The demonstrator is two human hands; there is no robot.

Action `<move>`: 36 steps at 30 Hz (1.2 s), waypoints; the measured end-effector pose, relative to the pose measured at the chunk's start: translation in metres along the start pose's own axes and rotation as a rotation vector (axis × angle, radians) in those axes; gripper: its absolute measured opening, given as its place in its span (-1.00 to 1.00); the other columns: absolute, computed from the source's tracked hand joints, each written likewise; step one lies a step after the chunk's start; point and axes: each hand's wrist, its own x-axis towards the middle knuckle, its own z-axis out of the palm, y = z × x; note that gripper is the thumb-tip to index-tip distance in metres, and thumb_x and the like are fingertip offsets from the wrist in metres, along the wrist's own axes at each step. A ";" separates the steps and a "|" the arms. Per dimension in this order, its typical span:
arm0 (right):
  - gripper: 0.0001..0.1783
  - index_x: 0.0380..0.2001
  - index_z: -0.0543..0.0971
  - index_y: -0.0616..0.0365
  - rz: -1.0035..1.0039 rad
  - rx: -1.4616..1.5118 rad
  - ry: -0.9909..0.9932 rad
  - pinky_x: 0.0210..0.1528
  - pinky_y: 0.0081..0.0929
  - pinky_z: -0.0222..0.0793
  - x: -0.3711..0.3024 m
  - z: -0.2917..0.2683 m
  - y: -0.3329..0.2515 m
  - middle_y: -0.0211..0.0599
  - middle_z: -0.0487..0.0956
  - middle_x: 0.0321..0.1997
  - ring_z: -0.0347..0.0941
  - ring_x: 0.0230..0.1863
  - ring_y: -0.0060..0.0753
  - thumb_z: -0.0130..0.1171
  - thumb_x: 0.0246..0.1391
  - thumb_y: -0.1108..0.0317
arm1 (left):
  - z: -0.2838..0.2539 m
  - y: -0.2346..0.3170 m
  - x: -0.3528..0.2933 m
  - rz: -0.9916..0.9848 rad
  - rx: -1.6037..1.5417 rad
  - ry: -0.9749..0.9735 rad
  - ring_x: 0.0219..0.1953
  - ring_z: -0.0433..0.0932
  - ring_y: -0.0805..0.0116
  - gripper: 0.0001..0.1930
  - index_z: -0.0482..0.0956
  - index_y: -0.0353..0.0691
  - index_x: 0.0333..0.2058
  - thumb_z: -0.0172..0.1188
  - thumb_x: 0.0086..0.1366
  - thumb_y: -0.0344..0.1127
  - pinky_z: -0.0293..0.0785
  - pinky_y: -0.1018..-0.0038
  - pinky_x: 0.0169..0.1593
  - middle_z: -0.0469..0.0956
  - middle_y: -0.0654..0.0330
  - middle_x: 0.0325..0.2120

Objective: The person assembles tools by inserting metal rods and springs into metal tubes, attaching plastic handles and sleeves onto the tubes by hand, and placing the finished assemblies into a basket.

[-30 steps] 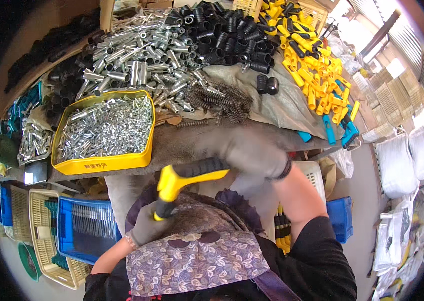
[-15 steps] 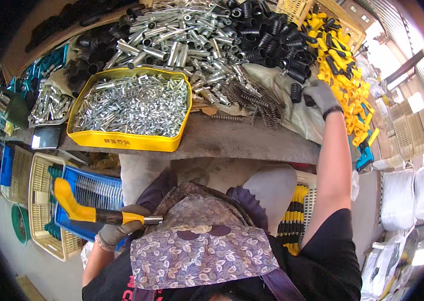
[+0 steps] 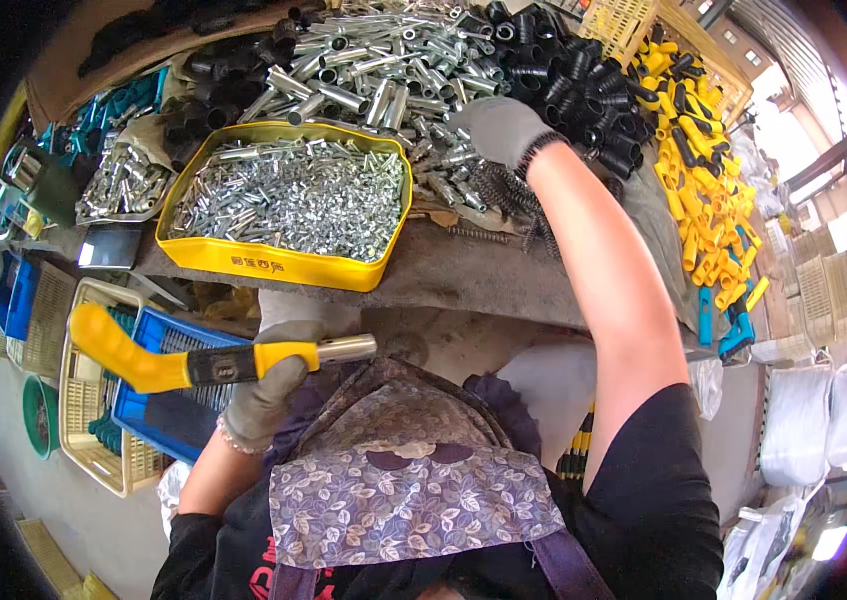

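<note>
- Far L, on floor: 1 green bowl [image 3: 33,405]; can't tell what's in it.
- Next, 1 cream basket [image 3: 143,462] w/ dk. green things in it, too hid to count.
- Just R of that, 1 blue crate [image 3: 158,437] w/ lots of thin strips, partly hid.
- In front of crate: 1 yel. & blk. handle [image 3: 221,366], held up in the air, bent end pointing L. 1 shiny metal tube [image 3: 346,348] pokes out its R end.
- L hand [image 3: 265,400], gray glove: wrapped tight round the handle, close to the tube end, thumb over the top.
- Above L hand, on table [image 3: 503,265]: 1 yel. tub [image 3: 328,272], full of tiny silver bits, way too many to count.
- Behind tub: big heap of silver tubes [image 3: 383,100], dozens.
- R hand [image 3: 503,130], gray glove: on the R side of that heap, touching it. Fingertips hid, so can't tell if wide, narrow or holding smth.
- By R wrist: bunch of springs [image 3: 503,190]; 1 lone spring [image 3: 478,234] lies nearer the edge.
- R of R hand: heap of blk. ribbed sleeves [image 3: 583,95], dozens.
- Far R: pile of yel. handles [image 3: 713,215], lots, w/ at least 2 teal handles [image 3: 736,333] at the near end.
</note>
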 end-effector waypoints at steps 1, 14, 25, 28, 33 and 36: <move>-0.49 0.08 0.55 -0.09 -0.028 -0.064 -0.110 0.17 -0.29 0.39 0.005 -0.006 -0.007 -0.23 0.50 0.18 0.44 0.17 -0.18 0.02 0.04 0.53 | 0.003 0.001 0.001 -0.037 -0.051 0.001 -0.03 0.47 0.30 -0.40 0.45 -0.31 0.00 0.22 0.23 0.11 0.39 0.36 0.06 0.52 0.10 -0.09; -0.68 -0.17 0.51 0.26 0.153 1.279 0.445 -0.07 -0.45 0.48 -0.128 -0.025 -0.074 -0.24 0.65 -0.25 0.59 -0.19 -0.41 0.21 -0.04 0.40 | 0.017 -0.001 0.001 -0.061 -0.461 0.044 -0.28 0.49 0.40 -0.26 0.36 -0.25 0.12 0.20 0.19 0.24 0.43 0.49 -0.20 0.53 0.06 -0.15; -0.68 -0.17 0.48 0.23 0.070 1.694 0.556 -0.30 -0.73 0.41 -0.232 0.039 -0.194 -0.29 0.62 -0.23 0.53 -0.27 -0.66 0.29 0.13 0.26 | 0.056 0.001 0.007 -0.243 -0.461 -0.196 -0.34 0.40 0.50 -0.25 0.37 -0.32 0.08 0.20 0.16 0.24 0.37 0.57 -0.23 0.50 0.24 -0.35; -0.61 -0.21 0.45 0.21 0.082 1.836 0.392 -0.41 -0.62 0.41 -0.233 0.061 -0.182 -0.32 0.55 -0.37 0.46 -0.40 -0.64 0.13 0.25 0.05 | 0.064 -0.005 0.004 -0.221 -0.424 -0.077 -0.34 0.41 0.45 -0.28 0.38 -0.30 0.08 0.18 0.18 0.21 0.38 0.51 -0.20 0.50 0.20 -0.34; -0.66 -0.12 0.42 0.16 0.413 2.312 0.868 -0.16 -0.42 0.46 -0.230 0.052 -0.174 -0.31 0.47 -0.29 0.45 -0.32 -0.45 -0.01 0.32 0.08 | 0.068 -0.011 -0.001 -0.208 -0.504 -0.034 -0.31 0.43 0.41 -0.33 0.38 -0.31 0.07 0.18 0.21 0.16 0.39 0.48 -0.20 0.50 0.16 -0.32; -0.73 -0.01 0.36 0.23 0.326 2.137 0.948 0.16 -0.29 0.35 -0.234 0.066 -0.197 -0.21 0.44 -0.08 0.40 0.00 -0.39 0.06 0.24 0.45 | 0.072 -0.019 -0.002 -0.188 -0.474 -0.140 -0.31 0.42 0.41 -0.34 0.38 -0.33 0.07 0.15 0.24 0.14 0.39 0.48 -0.22 0.50 0.17 -0.33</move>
